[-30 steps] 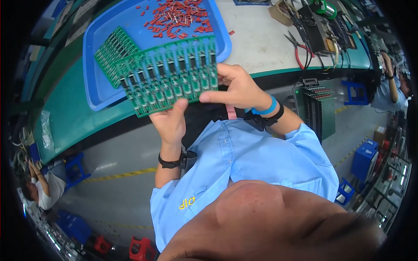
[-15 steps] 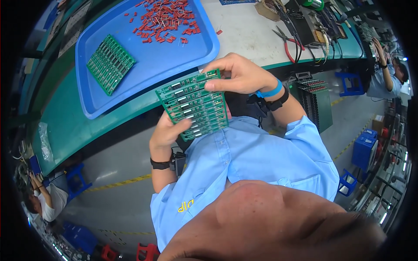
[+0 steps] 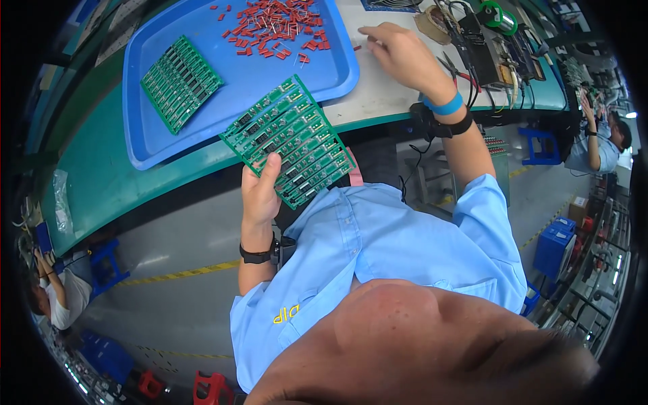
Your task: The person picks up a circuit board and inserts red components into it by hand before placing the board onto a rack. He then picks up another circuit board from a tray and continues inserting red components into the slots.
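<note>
A green circuit board panel [image 3: 297, 128], made of several narrow strips, is tilted in front of my shirt, over the table's near edge. My left hand [image 3: 260, 192] grips its lower left side, thumb on top and fingers hidden beneath. Off the panel, my right hand [image 3: 401, 57] hovers over the pale work surface beside the blue tray [image 3: 236, 101]. Its fingers point left, loosely apart, with nothing visible in them. In the tray lie a heap of red two-legged components [image 3: 280, 27] and a second green panel [image 3: 179, 84]. One loose red component [image 3: 358, 48] is just outside the tray's right rim.
Red-handled pliers [image 3: 466, 77], a green solder spool [image 3: 498, 18] and black equipment [image 3: 493, 54] with cables stand at the back right. A clear plastic bag [image 3: 62, 202] lies on the green table edge at left. Other people [image 3: 597, 138] work at both sides.
My right hand has let go of the panel and moved right and away, over the work surface. The panel, held by my left hand alone, has turned.
</note>
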`<state>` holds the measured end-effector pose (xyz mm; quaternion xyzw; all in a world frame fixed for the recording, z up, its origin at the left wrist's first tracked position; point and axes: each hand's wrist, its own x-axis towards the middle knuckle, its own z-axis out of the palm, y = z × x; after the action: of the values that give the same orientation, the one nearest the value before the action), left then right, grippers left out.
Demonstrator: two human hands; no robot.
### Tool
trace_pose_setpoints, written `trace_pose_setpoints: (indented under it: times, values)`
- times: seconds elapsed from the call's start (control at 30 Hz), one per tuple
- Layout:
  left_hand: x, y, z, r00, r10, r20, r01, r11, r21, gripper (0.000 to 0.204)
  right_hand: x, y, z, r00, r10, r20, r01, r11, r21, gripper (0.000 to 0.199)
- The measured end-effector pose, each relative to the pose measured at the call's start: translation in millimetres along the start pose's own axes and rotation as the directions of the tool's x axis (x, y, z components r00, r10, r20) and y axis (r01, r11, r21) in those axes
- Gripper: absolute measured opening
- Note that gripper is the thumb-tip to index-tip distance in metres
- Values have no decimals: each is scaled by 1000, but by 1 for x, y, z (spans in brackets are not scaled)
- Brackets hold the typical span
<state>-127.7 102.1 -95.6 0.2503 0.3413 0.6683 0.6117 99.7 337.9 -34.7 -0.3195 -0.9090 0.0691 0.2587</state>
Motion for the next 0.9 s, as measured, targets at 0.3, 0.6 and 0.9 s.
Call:
trace_pose_setpoints:
  times: [0.3, 0.6, 0.9]
  values:
    - [16, -7, -1, 995, -46, -85, 46, 999, 3, 33, 48, -35, 29, 890, -433, 143, 449, 887, -110, 23]
    - [10, -10, 3, 997, 36, -63, -35, 999, 23, 35, 56, -34, 36, 854, -460, 243, 479, 878, -22, 19]
    - [25, -4, 19, 993, 72, -91, -68, 996, 53, 31, 36, -31, 14, 970, -237, 42, 222, 948, 229, 18]
